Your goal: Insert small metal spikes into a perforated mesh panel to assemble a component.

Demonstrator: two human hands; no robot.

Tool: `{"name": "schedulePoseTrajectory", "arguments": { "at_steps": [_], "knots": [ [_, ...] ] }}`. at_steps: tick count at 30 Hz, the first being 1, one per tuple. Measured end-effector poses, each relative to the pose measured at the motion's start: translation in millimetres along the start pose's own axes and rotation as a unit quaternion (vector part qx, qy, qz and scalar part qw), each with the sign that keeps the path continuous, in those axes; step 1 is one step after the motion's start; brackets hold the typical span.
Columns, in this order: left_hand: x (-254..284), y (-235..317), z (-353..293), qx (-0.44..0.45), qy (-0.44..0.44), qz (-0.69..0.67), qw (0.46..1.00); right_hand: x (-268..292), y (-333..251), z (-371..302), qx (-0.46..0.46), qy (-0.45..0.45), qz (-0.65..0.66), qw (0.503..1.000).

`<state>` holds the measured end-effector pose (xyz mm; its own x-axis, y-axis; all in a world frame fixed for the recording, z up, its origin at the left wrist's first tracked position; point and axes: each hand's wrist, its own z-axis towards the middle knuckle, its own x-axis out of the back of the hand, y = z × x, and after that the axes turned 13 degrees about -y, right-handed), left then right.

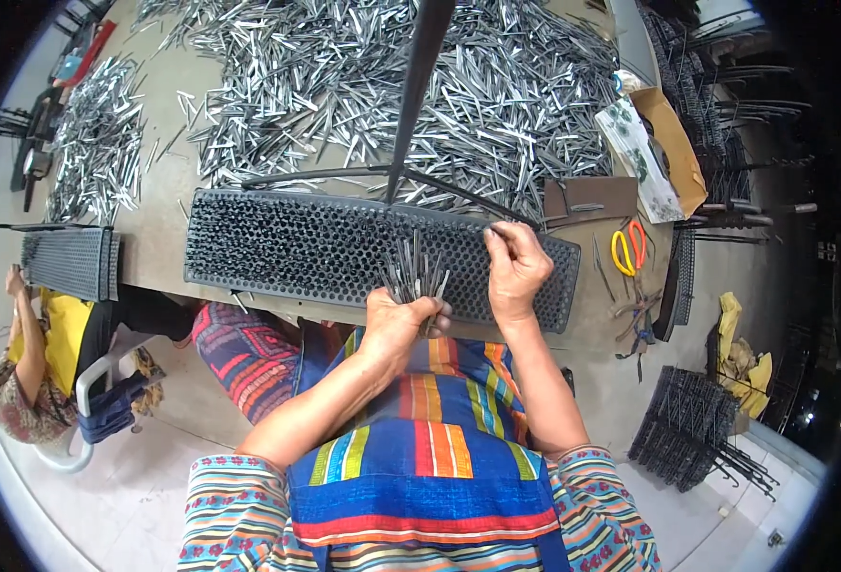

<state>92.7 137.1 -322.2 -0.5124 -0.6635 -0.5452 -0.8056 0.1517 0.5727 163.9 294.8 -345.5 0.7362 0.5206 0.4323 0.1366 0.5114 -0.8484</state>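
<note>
My left hand [399, 322] grips a bundle of thin metal pins [415, 272], their tips fanning upward over the near edge of a long dark perforated tray [297, 248]. My right hand [514, 272] pinches a single metal pin [493, 229] between thumb and fingers, right above the tray's holes at its right part. The tray lies across the table's front edge, with many holes filled by pins.
A large heap of loose metal pins [420, 86] covers the table behind the tray, a smaller heap [96, 143] at the left. Orange-handled scissors [628, 246] lie at the right. Another person [30, 353] sits at left by a second tray [70, 262]. Stacked trays [687, 429] rest on the floor.
</note>
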Motion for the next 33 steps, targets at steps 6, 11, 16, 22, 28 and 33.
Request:
{"name": "schedulePoseTrajectory", "arguments": {
  "at_steps": [6, 11, 16, 22, 28, 33],
  "knots": [
    [8, 7, 2, -0.006, -0.007, 0.001, 1.0, -10, -6, 8, 0.076, -0.087, -0.183, 0.976],
    [7, -12, 6, -0.038, -0.02, 0.012, 0.999, 2, -10, -5, 0.071, -0.09, -0.191, 0.975],
    [0, -10, -15, 0.012, -0.02, 0.03, 0.999, 12, -21, -35, -0.206, -0.236, 0.169, 0.935],
    [10, -30, -43, 0.105, -0.168, 0.014, 0.98, 13, -53, -42, -0.183, -0.3, 0.377, 0.857],
    [12, -43, -70, 0.114, -0.22, -0.004, 0.969, 20, -75, -70, -0.157, -0.44, 0.279, 0.839],
    [16, -47, -79, 0.09, -0.209, -0.007, 0.974, 16, -92, -88, -0.171, -0.331, 0.364, 0.854]
  ]
}}
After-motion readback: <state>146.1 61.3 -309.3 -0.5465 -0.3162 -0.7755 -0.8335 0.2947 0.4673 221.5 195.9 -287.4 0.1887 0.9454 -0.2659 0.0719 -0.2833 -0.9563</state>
